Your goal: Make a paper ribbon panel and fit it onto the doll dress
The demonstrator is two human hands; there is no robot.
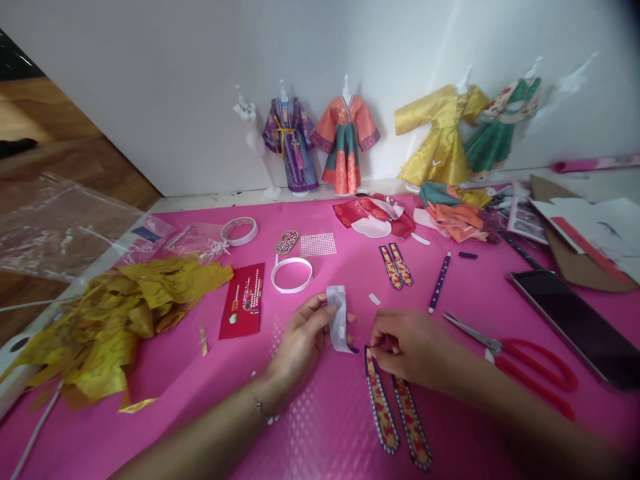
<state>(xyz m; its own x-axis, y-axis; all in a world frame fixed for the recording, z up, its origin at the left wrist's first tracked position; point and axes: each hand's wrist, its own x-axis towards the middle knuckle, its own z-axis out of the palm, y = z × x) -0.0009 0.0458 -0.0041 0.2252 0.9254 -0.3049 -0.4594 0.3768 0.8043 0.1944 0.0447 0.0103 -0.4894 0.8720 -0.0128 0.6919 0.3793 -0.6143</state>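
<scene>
Right hand (413,343), fingers curled in, at far end of beaded band (382,410) on counter (310,427), grip unclear. Left hand (299,335) pinches pale strip (339,325), likely keeping its face exposed; doll outfits (346,143) stand far, clear of hands.

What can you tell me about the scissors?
The scissors have red handles with two loops and grey, metal-looking blades, set slightly apart at the tips. They lie flat on the pink surface, blades pointing away and to the left, between the right forearm and the black phone.
</scene>
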